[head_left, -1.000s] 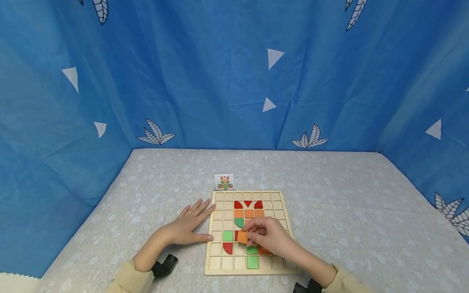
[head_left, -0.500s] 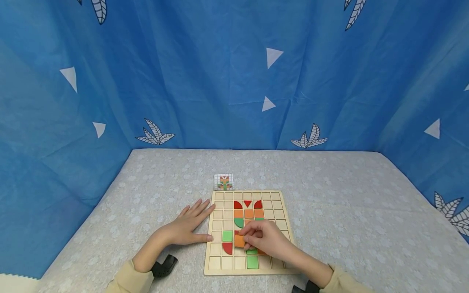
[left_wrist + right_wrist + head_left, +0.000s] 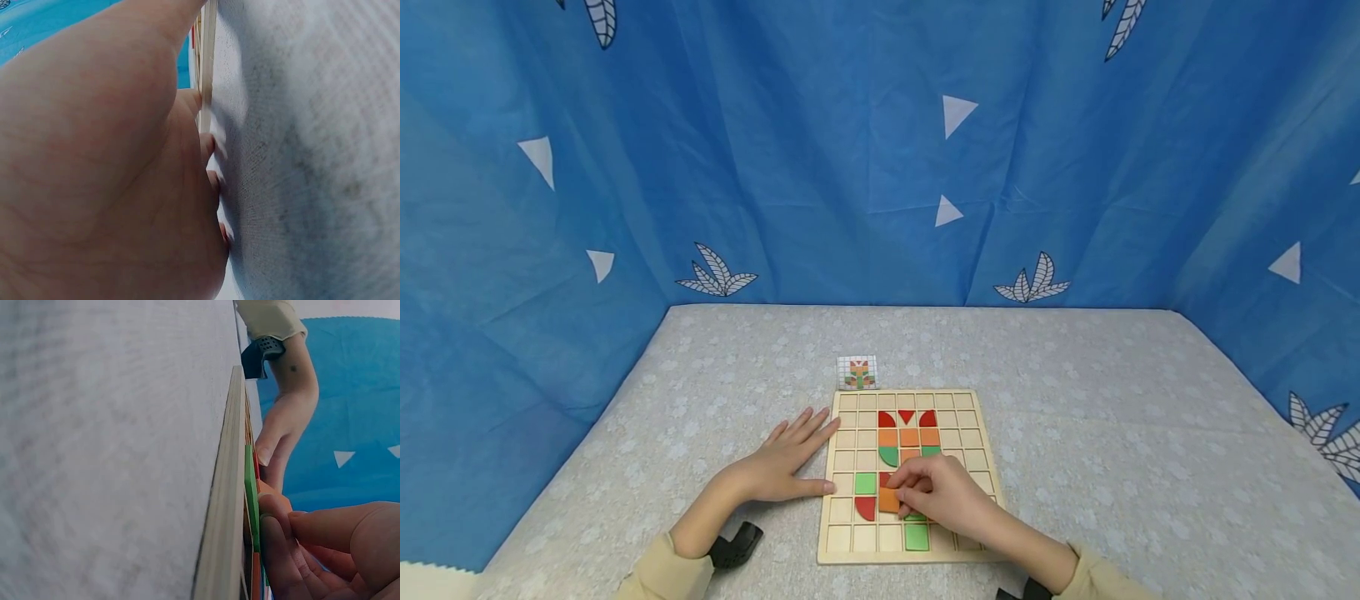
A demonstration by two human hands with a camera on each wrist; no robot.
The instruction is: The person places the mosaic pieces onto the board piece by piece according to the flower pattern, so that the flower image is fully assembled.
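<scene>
A wooden grid board (image 3: 865, 539) lies on the table. My right hand (image 3: 942, 493) pinches a square orange tile (image 3: 888, 501) between thumb and fingers, right over the cell beside a red quarter-round tile (image 3: 866, 508). In the right wrist view the orange tile (image 3: 277, 494) stands slightly tilted at the fingertips. Just above it on the board, a darker red tile (image 3: 885, 479) is partly covered by the fingers. My left hand (image 3: 786, 462) rests with spread fingers at the board's left edge, its thumb on the frame.
Green tiles (image 3: 917, 537), orange tiles (image 3: 909, 437) and red tiles (image 3: 928, 418) sit in other cells. A small card (image 3: 857, 372) with a coloured grid pattern lies behind the board. A patterned blue cloth (image 3: 865, 167) hangs along the table's back and sides.
My right hand has moved a little left and lower with the orange tile, bringing it from the cell border down over the cell. My left hand has stayed in place.
</scene>
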